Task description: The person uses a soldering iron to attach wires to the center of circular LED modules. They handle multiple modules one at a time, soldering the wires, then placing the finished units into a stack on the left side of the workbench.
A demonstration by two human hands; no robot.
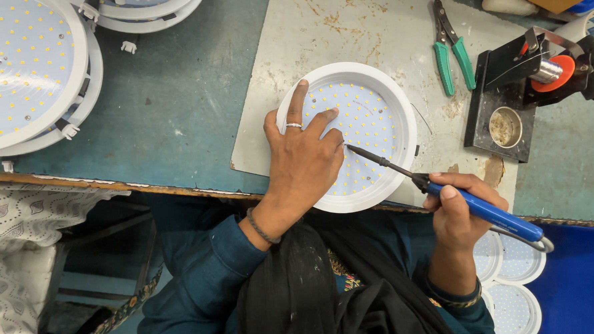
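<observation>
Presently, entries as follows:

Round lamp (374, 100): white housing with a dotted LED disc inside, flat on the grey mat (344, 24), at the near edge of the surface (174, 105).

Left hand (303, 163): spread open, palm down, pressed on the left part of the LED disc; fingertips pointing away from the body; ring on one finger.

Right hand (456, 213): closed around the blue handle of the soldering iron (445, 187), below and right of the lamp.

Iron's long axis: slanting from lower right to upper left; black tip over the disc, just beside the left hand's nearest fingers; contact with the board too fine to tell.

Nearer hand: left, already on the lamp; right reaches it only through the iron.

Iron stand (501, 111): black block right of the lamp, with a small round cup holding pale residue.

Green pliers (452, 50): lying closed on the mat, well beyond the lamp.

Stacked lamps (26, 72): far left of the surface, LED faces up.

Blue bin (576, 282): below the right hand, holding more round white lamps.
</observation>
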